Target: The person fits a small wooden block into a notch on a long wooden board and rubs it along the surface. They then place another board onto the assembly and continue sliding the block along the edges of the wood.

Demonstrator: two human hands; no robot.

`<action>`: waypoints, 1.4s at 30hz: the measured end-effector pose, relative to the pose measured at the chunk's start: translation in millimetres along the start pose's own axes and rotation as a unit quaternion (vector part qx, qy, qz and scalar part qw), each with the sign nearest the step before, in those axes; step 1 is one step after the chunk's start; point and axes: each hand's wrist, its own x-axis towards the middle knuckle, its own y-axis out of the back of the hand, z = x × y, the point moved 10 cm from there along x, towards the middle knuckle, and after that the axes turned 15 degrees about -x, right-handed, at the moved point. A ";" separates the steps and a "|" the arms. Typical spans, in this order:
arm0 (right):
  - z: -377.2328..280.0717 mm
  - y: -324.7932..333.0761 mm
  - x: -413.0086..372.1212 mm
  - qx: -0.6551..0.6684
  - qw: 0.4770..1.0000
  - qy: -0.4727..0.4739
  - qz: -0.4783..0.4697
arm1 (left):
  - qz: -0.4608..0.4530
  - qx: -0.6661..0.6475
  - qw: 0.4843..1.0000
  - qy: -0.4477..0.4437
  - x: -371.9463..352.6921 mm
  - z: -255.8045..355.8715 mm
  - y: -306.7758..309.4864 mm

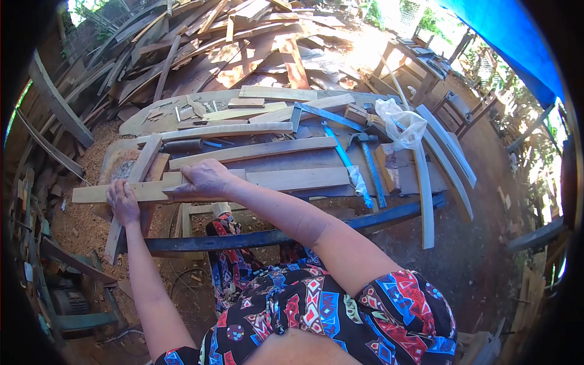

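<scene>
A pale wooden plank (91, 194) lies roughly crosswise near the bench's left end, its left tip sticking out past the bench. My left hand (124, 202) is closed over this plank, fingers on its top face. Farther right, my right hand (210, 178) is closed on a short wooden piece (237, 174) that lies against the plank; the fingers partly hide where the pieces meet. Another pale board (298, 178) continues to the right of that hand. Beneath the left part, a crossing wooden bar (148, 157) slants over the bench edge.
On the workbench (310, 129) lie a hammer (368, 167), a blue-and-white metal square (331, 115), a blue handsaw-like bar (340, 149), a clear plastic bag (404, 125) and several boards. A large scrap-wood pile (201, 55) stands behind. Curved strips (424, 201) overhang the right end.
</scene>
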 end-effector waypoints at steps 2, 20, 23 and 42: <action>-4.4 5.8 -3.8 -0.009 1.000 0.009 -0.002 | 0.002 -0.006 1.000 -0.003 -0.3 0.2 0.4; -9.9 3.6 -7.9 0.000 0.999 0.043 0.004 | 0.004 -0.005 1.000 -0.003 0.1 4.2 3.3; -9.8 4.9 -8.4 0.005 0.999 0.045 0.013 | 0.011 -0.002 1.000 -0.005 -0.7 4.1 4.1; -11.9 4.7 -10.1 -0.002 0.999 0.050 0.015 | 0.002 -0.010 1.000 0.001 -0.6 9.2 6.9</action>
